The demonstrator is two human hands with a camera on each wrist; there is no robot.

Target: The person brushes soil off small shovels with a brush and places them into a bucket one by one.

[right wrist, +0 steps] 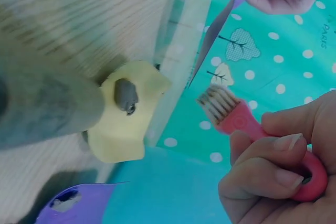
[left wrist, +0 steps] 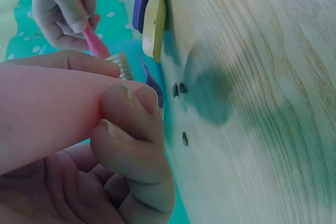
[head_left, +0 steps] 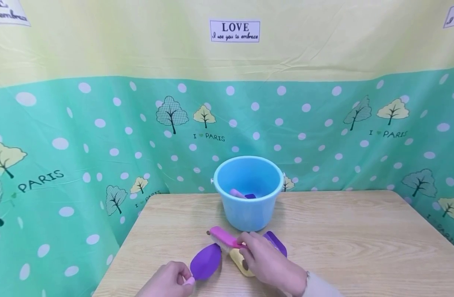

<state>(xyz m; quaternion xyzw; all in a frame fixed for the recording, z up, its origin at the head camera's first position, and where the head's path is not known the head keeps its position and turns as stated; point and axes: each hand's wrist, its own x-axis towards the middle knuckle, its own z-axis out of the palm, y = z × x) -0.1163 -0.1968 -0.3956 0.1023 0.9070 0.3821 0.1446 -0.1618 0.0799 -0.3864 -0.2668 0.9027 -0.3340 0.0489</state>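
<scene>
Nearest, the person's left grip (head_left: 171, 280) pinches the pale pink handle of a purple scoop (head_left: 205, 262), held over the worktop (head_left: 342, 247). Right grip (head_left: 267, 262) curls round a pink brush (head_left: 222, 236), bristles angled down near the scoop; whether they touch cannot be told. Under the right grip lies a yellow piece (head_left: 237, 260) bearing a dark pebble (right wrist: 126, 95); a purple piece (head_left: 276, 243) lies just beside it. Beyond stands an upright light-blue bucket (head_left: 249, 212), pinkish item (head_left: 237, 193) inside. Behind hangs a spotted curtain (head_left: 82, 165).
</scene>
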